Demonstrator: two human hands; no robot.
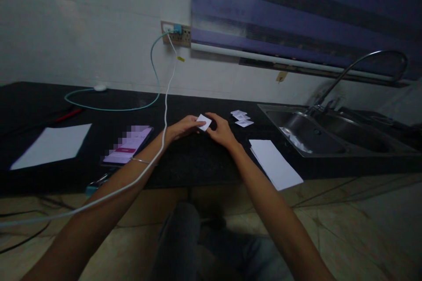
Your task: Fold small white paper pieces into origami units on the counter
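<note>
A small white piece of paper is held just above the dark countertop, between my two hands. My left hand pinches its left side, thumb on top. On its right edge, my right hand has its thumb and fingers curved round the paper. Several small folded white papers lie on the counter to the right of my right hand. Nearer the front edge rests a stack of white paper sheets. A phone or tablet with a lit, partly blurred screen lies left of my left forearm.
A larger white sheet lies at the left on the black countertop. A white cable runs from the wall socket across my left forearm. To the right is a steel sink with a curved tap.
</note>
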